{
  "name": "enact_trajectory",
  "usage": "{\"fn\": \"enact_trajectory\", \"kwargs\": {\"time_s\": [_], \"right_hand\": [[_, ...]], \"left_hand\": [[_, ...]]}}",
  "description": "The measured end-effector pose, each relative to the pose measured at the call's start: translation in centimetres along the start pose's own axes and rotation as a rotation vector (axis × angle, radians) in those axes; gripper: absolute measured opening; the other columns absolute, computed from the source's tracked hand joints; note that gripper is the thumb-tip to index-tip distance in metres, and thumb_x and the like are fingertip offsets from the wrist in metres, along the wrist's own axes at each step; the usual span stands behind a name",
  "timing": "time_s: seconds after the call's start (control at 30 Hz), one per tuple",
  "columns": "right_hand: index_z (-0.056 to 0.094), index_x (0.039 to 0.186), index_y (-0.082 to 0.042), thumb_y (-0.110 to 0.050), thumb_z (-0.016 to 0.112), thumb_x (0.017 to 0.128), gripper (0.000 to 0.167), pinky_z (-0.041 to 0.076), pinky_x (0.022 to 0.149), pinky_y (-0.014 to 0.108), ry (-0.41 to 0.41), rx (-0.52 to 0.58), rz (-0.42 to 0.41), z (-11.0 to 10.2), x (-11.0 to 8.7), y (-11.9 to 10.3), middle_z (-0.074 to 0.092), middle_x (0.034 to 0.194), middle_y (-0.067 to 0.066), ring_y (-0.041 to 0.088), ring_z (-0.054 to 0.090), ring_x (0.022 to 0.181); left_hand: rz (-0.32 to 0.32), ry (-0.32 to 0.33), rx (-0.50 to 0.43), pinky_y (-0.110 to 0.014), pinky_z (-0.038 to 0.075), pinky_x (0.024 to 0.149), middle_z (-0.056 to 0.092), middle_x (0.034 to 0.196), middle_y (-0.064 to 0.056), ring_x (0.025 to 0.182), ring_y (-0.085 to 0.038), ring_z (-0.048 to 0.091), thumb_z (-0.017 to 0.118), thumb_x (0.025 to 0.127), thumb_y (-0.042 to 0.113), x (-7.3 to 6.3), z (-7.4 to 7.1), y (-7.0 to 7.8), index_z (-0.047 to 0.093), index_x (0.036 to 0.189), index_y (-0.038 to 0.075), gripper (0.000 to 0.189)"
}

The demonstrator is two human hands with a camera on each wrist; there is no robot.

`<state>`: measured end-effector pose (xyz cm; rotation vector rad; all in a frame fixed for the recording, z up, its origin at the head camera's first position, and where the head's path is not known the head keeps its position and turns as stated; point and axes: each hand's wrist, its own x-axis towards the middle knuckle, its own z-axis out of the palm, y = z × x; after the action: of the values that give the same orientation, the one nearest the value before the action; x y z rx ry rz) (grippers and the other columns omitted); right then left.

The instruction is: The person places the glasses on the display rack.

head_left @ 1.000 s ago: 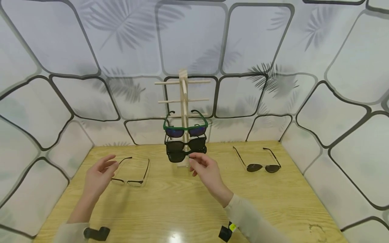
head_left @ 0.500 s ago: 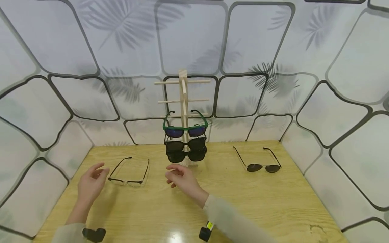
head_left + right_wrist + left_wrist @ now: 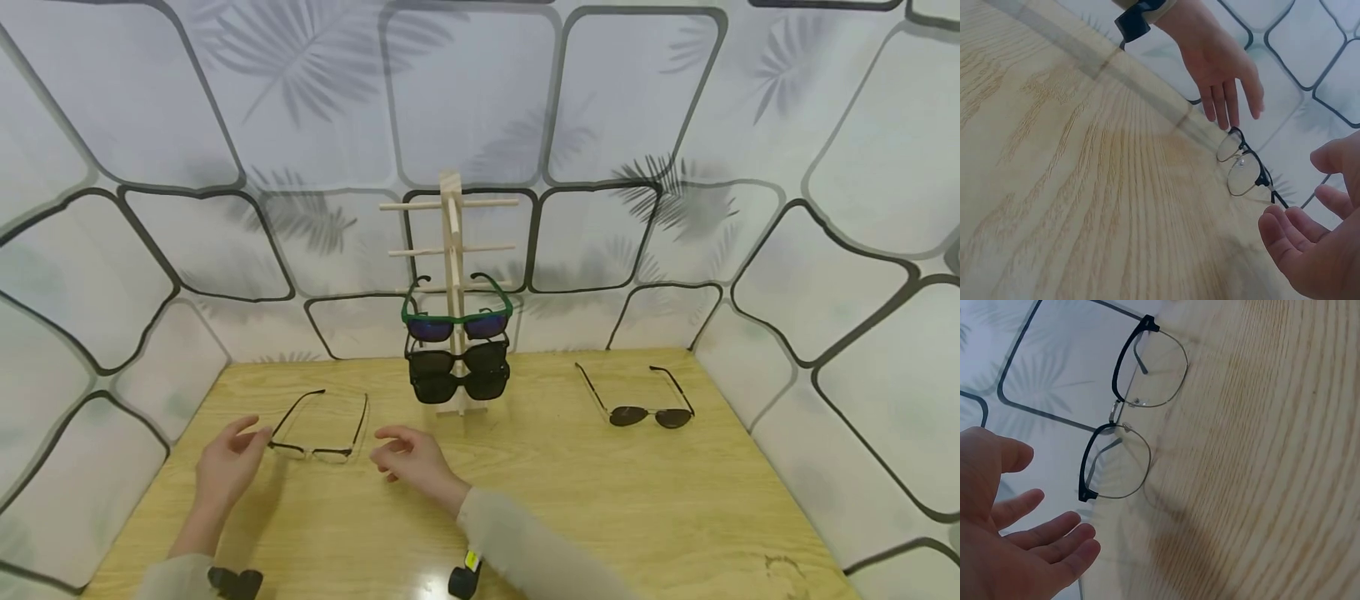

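Eyeglasses [image 3: 332, 451] with a dark browline and thin metal lower rims lie with temples unfolded on the left of the table. My left hand [image 3: 227, 465] is beside their left end, fingers relaxed; in the left wrist view a gap parts it from the frame [image 3: 1114, 411]. Just right of the eyeglasses hovers my right hand [image 3: 420, 465], its fingers loosely bent and holding nothing. The right wrist view has both hands, left [image 3: 1219, 65] and right [image 3: 1316, 247], on either side of the eyeglasses [image 3: 1263, 178].
A wooden display stand [image 3: 453, 225] rises at the back centre. It carries green-framed sunglasses [image 3: 489, 325] above two black pairs, upper [image 3: 431, 362] and lower [image 3: 435, 389]. Aviator sunglasses [image 3: 628, 416] lie on the table [image 3: 600, 500] at right. Patterned cloth walls [image 3: 472, 92] enclose the back and sides.
My right hand has left the lowest black sunglasses on the stand and moved left and nearer me, to beside the eyeglasses. My left hand has shifted slightly left and down.
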<state>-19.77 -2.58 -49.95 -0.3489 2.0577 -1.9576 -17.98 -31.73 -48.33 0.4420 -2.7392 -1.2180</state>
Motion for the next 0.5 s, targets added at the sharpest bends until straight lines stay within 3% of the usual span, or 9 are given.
{"fn": "enact_trajectory", "kwargs": {"time_s": [0.27,0.5], "right_hand": [[0.069,0.135,-0.002,-0.013,0.073,0.098,0.038,0.065,0.077,0.045,0.016,-0.022,0.028,0.9,0.6,0.7,0.078,0.106,0.013,0.025,0.075,0.087],[0.067,0.139,-0.006,-0.022,0.07,0.102,0.041,0.062,0.077,0.031,-0.092,-0.093,0.016,1.6,1.1,0.6,0.077,0.116,0.011,0.029,0.075,0.095]], "left_hand": [[0.047,-0.039,0.013,-0.046,0.057,0.09,0.061,0.142,-0.032,0.127,-0.051,0.062,0.051,0.11,0.039,0.2,0.2,-0.2,0.047,0.155,-0.001,0.06],[0.085,-0.097,0.033,-0.035,0.058,0.084,0.061,0.141,-0.033,0.128,-0.05,0.062,0.056,0.109,0.035,0.5,0.3,-0.3,0.047,0.155,-0.002,0.06]]}}
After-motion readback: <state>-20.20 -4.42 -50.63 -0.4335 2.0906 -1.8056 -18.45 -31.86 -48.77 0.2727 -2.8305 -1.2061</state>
